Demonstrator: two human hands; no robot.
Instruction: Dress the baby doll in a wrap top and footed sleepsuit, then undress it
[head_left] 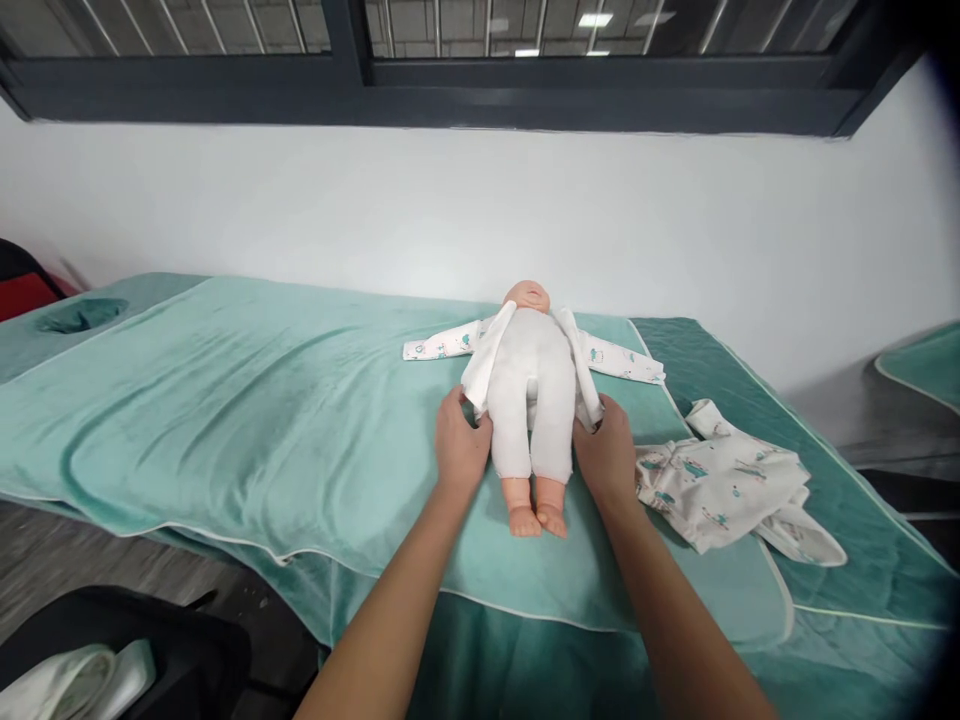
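Note:
A baby doll (531, 400) lies on its back on a pale green bed cover, its bare feet toward me. Its body is white and soft. Around its arms is a white printed baby jacket (442, 342), open at the front with both sleeves spread out sideways. My left hand (461, 440) pinches the jacket's lower edge beside the doll's left-of-view hip. On the other side, my right hand (606, 448) grips the opposite lower edge of the jacket. Both hands are close to the doll's legs.
Crumpled printed baby clothing (731, 485) lies right of the doll. The green cover (225, 400) spreads over a massage-style bed with a face hole (82, 315) at the left. A white wall (300, 210) stands behind. At lower left is a black chair (187, 640) with a folded cloth (90, 680).

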